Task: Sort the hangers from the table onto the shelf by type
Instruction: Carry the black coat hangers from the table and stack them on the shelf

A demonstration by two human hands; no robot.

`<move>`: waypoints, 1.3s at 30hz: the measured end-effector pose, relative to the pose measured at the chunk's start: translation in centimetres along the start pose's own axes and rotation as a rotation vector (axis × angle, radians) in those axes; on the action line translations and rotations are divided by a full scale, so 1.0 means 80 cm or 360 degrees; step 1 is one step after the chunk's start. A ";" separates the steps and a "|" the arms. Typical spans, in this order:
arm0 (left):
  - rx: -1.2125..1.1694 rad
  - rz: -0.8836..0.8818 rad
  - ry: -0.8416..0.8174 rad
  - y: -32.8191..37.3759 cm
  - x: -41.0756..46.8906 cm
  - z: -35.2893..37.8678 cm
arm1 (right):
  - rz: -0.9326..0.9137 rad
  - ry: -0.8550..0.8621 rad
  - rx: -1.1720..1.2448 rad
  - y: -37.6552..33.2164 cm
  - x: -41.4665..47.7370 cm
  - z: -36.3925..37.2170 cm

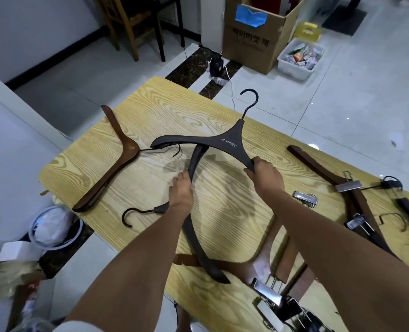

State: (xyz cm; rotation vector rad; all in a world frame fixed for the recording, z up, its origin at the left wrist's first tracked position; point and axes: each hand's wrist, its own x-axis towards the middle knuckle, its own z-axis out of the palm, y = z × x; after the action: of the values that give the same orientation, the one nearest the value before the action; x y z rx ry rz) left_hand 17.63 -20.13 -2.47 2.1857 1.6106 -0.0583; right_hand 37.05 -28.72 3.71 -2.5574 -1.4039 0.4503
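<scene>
The person's right hand [264, 171] has its fingers curled round the near end of a dark grey hanger [227, 140] w/ white lettering. It holds the hanger over the mid part of the yellow wood-grain tabletop [151, 104], w/ the black hook pointing to the far edge. The left hand [180, 190] grips one arm of a second dark hanger [206, 259]. That arm runs up under the lettered one and the two cross. The second hanger's hook curls out to the left of the wrist, and its other arm reaches back toward the near edge, its tip over a brown clip hanger [270, 245]. Can't tell whether the second hanger rests on the tabletop or is lifted. A brown wooden hanger [117, 168] lies flat on the left side, one end past the tabletop edge, its thin hook passing beneath the left tip of the lettered hanger. On the right side more brown hangers w/ metal clips [318, 168] lie in a loose heap, and a single steel clip [305, 198] sits btwn them and the right forearm. At the near edge are shiny clips [268, 295], partly blurred. On the tiled floor beyond the tabletop stand a cardboard box [251, 39], a white bin [299, 58] of small packets and a wooden chair [131, 20]. A round waste basket [52, 226] w/ a white liner sits by the left edge.
</scene>
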 end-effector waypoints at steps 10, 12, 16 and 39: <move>0.0337 0.0412 -0.0047 0.034 0.025 -0.018 | 0.0074 0.0127 0.0099 0.020 -0.002 -0.024; 0.0417 0.0526 -0.0111 0.040 0.020 -0.013 | 0.0076 0.0125 0.0071 0.023 -0.002 -0.026; 0.0560 0.0752 -0.0271 0.047 0.011 0.000 | 0.0073 0.0095 0.0013 0.028 -0.003 -0.024; 0.0200 -0.0091 -0.0133 -0.049 -0.019 0.001 | -0.0050 0.0025 -0.0008 -0.008 -0.004 -0.001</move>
State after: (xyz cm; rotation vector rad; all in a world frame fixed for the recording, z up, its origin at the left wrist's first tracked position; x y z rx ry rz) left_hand 13.52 -20.57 -3.33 2.1982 1.6627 -0.2709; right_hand 36.38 -28.66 4.02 -2.5333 -1.4393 0.4218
